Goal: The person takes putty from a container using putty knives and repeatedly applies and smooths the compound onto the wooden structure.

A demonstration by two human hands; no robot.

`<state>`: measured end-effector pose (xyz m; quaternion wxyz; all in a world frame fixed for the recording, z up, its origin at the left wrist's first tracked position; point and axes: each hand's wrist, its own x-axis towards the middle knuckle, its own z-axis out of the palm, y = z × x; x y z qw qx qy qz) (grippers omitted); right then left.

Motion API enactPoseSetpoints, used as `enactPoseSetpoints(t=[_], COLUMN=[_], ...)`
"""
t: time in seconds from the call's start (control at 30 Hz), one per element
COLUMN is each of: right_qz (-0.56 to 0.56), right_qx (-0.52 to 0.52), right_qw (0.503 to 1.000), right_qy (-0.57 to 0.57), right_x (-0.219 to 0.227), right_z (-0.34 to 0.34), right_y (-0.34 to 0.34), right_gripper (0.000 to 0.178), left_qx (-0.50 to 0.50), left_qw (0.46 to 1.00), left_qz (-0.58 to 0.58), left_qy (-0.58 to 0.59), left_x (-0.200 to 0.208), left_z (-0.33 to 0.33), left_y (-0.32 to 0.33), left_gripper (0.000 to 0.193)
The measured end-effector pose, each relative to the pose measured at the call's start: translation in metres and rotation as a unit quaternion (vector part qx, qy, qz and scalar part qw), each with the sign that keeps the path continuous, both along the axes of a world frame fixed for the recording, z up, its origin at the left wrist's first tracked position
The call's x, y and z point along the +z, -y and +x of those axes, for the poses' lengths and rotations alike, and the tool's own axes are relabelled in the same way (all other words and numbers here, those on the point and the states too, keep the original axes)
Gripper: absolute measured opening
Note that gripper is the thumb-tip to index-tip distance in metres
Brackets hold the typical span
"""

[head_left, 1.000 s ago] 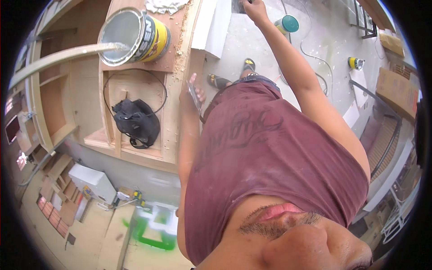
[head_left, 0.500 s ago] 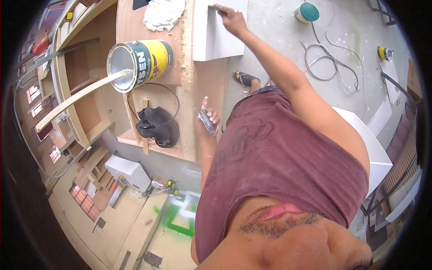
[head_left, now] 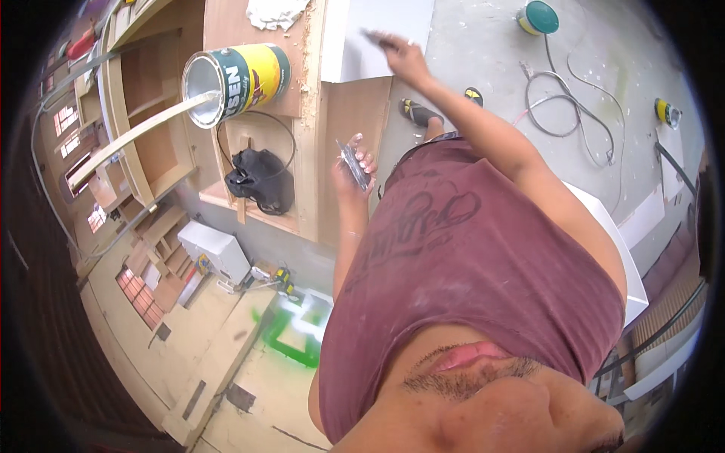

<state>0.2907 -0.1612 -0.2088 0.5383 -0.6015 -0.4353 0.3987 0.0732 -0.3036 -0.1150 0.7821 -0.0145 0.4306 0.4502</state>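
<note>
My right hand [head_left: 404,59] reaches out over a white panel [head_left: 351,57]. Its fingers are closed on a thin dark blade [head_left: 371,35], blurred and close to the panel's surface; what kind of blade it is I cannot make out. Nearer my body, beside the wooden bench, my left hand [head_left: 364,170] is closed around a dark grey flat piece [head_left: 353,164] streaked with white. White smears cover the fingers of that hand.
A yellow and green paint can [head_left: 260,75] lies tipped on the wooden bench [head_left: 310,151], a wood strip [head_left: 143,140] at its mouth. Beside it are a black bag [head_left: 260,181] and white cloth [head_left: 276,11]. A hose [head_left: 559,102] and green-lidded can [head_left: 538,18] are on the floor.
My right hand with the thin blade has come nearer along the white panel, toward its near edge. My left hand has risen slightly with the flat piece. The whole view has shifted a little.
</note>
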Motion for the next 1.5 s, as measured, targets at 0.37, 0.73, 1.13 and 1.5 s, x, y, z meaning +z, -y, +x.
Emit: enactPoseSetpoints(t=[0.37, 0.73, 1.13, 1.5], right_qz=[-0.026, -0.104, -0.125, -0.227], right_qx=[-0.014, 0.272, 0.368, 0.072], right_qw=[0.999, 0.878, 0.92, 0.958], right_qy=[0.034, -0.379, -0.045, -0.162], right_x=[0.021, 0.075, 0.061, 0.03], right_z=[-0.058, 0.007, 0.071, 0.108], right_y=[0.022, 0.096, 0.148, 0.177], right_gripper=[0.032, 0.036, 0.035, 0.054], left_qx=[0.111, 0.144, 0.034, 0.025], left_qw=[0.991, 0.964, 0.912, 0.972], left_qz=[-0.034, 0.024, 0.119, 0.034], left_qy=[0.064, -0.22, -0.392, -0.23], left_x=[0.002, -0.002, 0.002, -0.012], left_z=[0.013, 0.047, 0.091, 0.064], left_y=[0.032, 0.022, 0.025, 0.045], left_gripper=[0.027, 0.018, 0.031, 0.018])
